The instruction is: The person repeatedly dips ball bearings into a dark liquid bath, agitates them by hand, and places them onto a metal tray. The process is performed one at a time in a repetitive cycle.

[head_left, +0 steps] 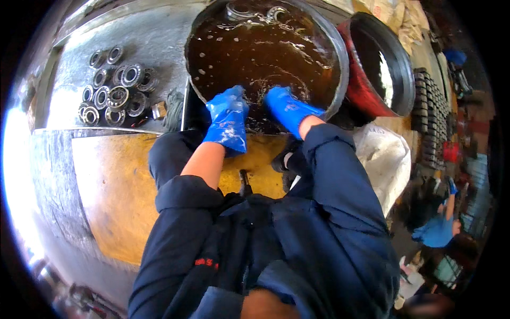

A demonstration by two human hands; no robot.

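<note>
Left hand (228,103) and right hand (287,109), both in blue gloves, reach into a tub (344,64) of brown liquid

Taking the whole view as a clock face, the round tub sits at 12 o'clock, its brown liquid (249,56) rippled and flecked with pale bubbles. On the tub's own dial, the left hand comes over the near edge at 7 o'clock and the right at 5, the two near each other but apart. The left hand's fingers look bent and its glove glistens wet; the right hand's fingers point down toward the ripples. Their tips are hidden, so how far either hand is open, and whether it has hold of anything, I cannot tell. Two metal rings (240,17) show at the tub's far side, between 11 and 1 on its dial.

Back on the view's dial, a metal table (138,37) at 10 o'clock bears a cluster of ring-shaped bearings (127,75), with a dark cloth (173,109) beside them. A red drum (364,90) stands just beside the tub toward 2 o'clock. A white sack (385,165) is at 3, a yellow sheet (109,199) between 8 and 9, and a co-worker in blue (435,231) well apart near 4.
</note>
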